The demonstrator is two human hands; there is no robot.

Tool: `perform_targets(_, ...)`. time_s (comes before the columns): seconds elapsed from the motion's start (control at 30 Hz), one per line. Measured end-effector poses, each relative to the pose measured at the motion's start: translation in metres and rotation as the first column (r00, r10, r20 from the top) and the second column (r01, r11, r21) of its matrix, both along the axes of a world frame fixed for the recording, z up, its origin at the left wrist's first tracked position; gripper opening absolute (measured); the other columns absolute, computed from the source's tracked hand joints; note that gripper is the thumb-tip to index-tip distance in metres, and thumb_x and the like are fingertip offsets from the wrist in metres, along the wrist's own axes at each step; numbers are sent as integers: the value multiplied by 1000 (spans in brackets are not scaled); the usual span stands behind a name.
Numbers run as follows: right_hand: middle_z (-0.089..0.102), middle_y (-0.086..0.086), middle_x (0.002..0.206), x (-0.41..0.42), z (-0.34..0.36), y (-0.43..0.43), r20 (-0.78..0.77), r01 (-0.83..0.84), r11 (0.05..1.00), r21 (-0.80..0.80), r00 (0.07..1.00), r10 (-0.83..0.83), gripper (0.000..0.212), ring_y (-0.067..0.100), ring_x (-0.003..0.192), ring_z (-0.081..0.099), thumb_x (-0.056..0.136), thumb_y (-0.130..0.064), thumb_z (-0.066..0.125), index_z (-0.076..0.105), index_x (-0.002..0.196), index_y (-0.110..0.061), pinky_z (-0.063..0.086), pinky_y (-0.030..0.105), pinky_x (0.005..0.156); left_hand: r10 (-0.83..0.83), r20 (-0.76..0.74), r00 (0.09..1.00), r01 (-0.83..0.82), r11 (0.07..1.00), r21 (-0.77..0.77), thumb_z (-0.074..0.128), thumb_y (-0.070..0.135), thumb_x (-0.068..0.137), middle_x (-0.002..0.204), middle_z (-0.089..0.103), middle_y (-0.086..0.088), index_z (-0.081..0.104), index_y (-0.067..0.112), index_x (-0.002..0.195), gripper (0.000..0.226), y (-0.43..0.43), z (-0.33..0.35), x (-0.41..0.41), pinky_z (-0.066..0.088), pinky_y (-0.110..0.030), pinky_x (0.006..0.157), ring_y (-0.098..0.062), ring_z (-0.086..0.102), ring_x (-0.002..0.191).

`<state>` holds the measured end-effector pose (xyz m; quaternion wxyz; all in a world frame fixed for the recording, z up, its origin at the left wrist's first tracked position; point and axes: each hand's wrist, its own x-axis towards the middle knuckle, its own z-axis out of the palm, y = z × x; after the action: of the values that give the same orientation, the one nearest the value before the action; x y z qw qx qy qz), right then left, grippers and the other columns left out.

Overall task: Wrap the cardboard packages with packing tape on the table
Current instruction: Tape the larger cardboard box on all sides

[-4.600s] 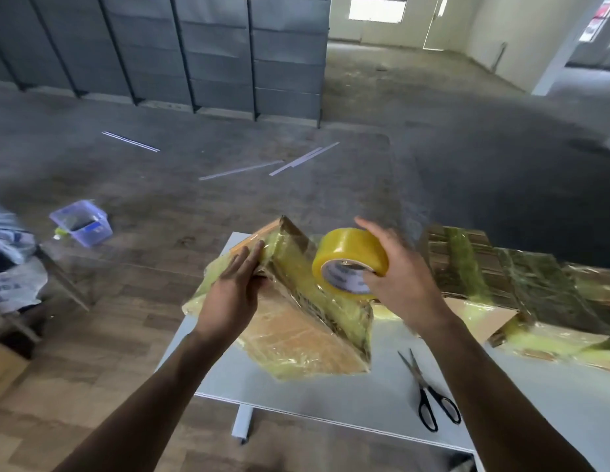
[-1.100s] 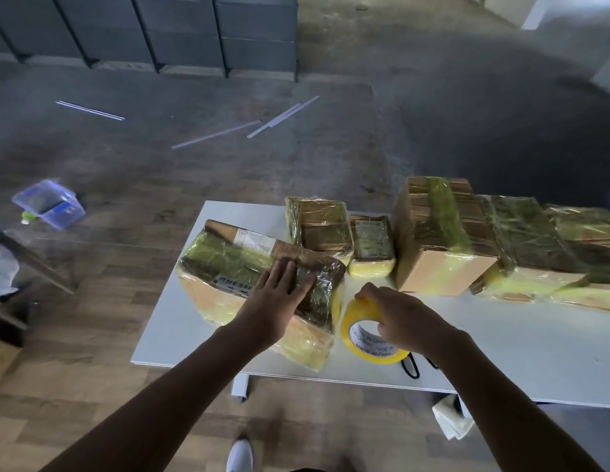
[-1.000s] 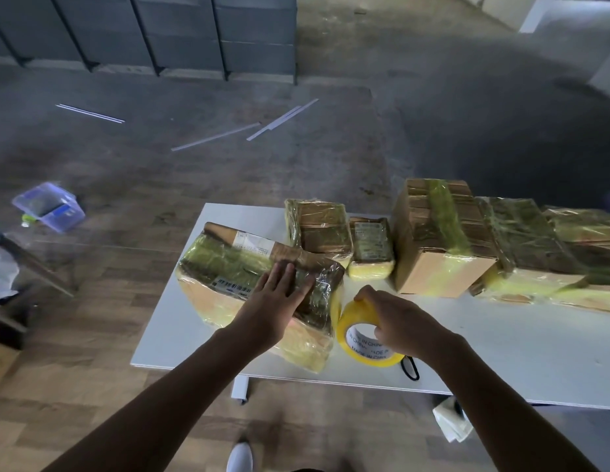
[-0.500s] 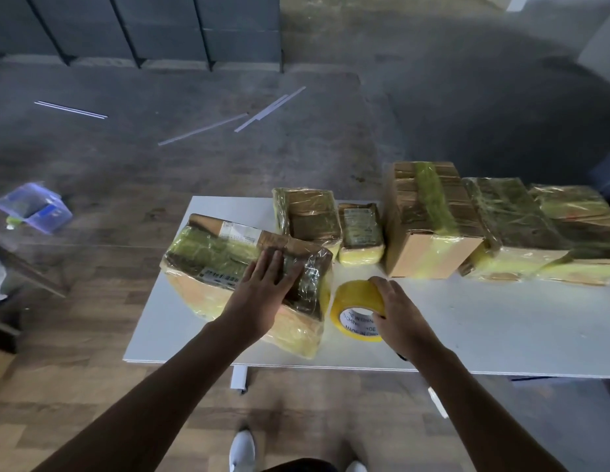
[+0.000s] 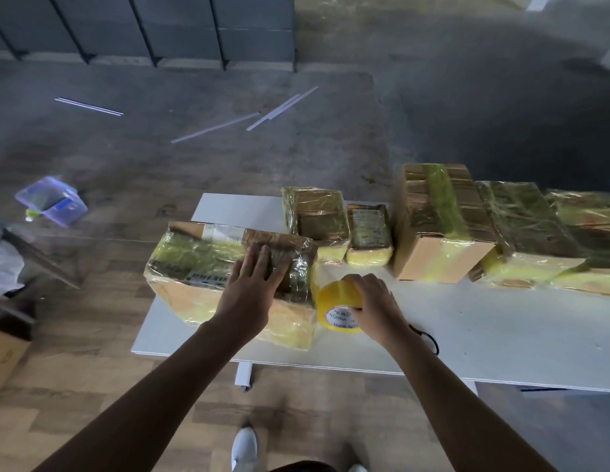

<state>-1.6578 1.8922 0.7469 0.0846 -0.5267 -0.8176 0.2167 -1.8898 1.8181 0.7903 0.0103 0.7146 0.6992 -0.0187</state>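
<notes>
Yellow tape (image 5: 329,298) stands on edge on white table (image 5: 501,335), near front edge. Just left of tape, big pkg (image 5: 194,264) lies flat, mostly wrapped, label showing. Behind tape: two small pkgs (image 5: 319,219) (image 5: 368,233), wrapped. Behind-right: box (image 5: 433,226) w/ one tape band. Farther right: two flat pkgs (image 5: 525,226) (image 5: 590,219), wrapped.

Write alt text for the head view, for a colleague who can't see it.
A person's left hand presses flat on a large tape-wrapped cardboard package at the near left of a white table, while the right hand grips a yellow tape roll beside it. More wrapped packages line the table's far edge.
</notes>
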Motion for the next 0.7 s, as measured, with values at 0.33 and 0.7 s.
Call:
perform_targets(0.33,43,1,140,20,-14,-8,-133,26,999,-46,991,-32,77,21,122,46,85,-24,64,23,151,-28,43,35,93,-285,96,954,254,934,253,70,23,77,142,46,-22,54,6,131,59,-6,26,78,46,-50,96,-39,47,129)
perform_targets(0.7,44,5,139,34,-19,2,-158,-5,997,-75,987,-6,70,26,118,50,89,-23,61,25,149,-32,45,39,92,-276,243,930,106,834,541,59,21,83,106,59,-11,53,19,109,27,-23,-13,81,46,-40,75,-31,54,89)
